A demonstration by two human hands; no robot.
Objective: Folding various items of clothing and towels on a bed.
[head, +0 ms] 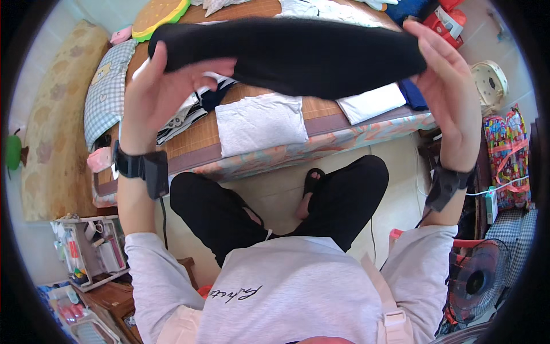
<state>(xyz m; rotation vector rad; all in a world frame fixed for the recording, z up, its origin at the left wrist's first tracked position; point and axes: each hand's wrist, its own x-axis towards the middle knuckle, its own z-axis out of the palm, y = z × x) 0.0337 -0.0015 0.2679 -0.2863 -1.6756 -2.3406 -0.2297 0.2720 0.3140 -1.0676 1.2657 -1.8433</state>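
A black cloth item (292, 56), perhaps a folded garment, is stretched sideways in the air over a bed. My left hand (172, 81) grips its left end, thumb in front and fingers behind and below it. At its right end, my right hand (447, 73) pinches the cloth between thumb and fingers. Beneath it on the bed's woven mat lie a folded light grey cloth (261, 124), a folded white cloth (371, 103) and a dark blue cloth (413, 94). Striped black-and-white clothing (184, 118) lies below my left hand.
A checked pillow (109, 90) and a burger-shaped cushion (159, 17) lie at the bed's left side. White clothing (331, 10) is at the back. A fan (477, 279) stands at the lower right, a storage rack (92, 251) at the lower left. Cables hang from both wrist devices.
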